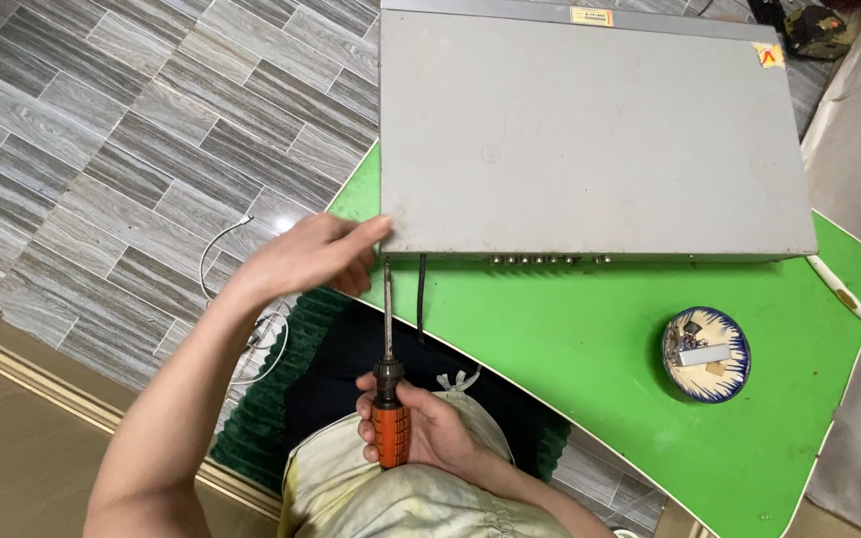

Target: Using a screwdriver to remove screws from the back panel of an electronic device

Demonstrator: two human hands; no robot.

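Note:
A flat grey metal device case (590, 130) lies on a green table (570, 339). My left hand (311, 257) rests with its fingertips against the case's near left corner and holds nothing. My right hand (421, 428) grips the orange and black handle of a screwdriver (389, 379). Its long shaft points up, and the tip sits just below the case's near edge close to that corner. A row of connectors (550, 259) shows along the case's near side, and a black cable (421, 299) hangs down from it.
A small blue-rimmed dish (706, 354) holding small metal parts stands on the table to the right. A white wire (221, 249) lies on the grey tiled floor at left. A dark green mat (271, 399) lies under the table edge.

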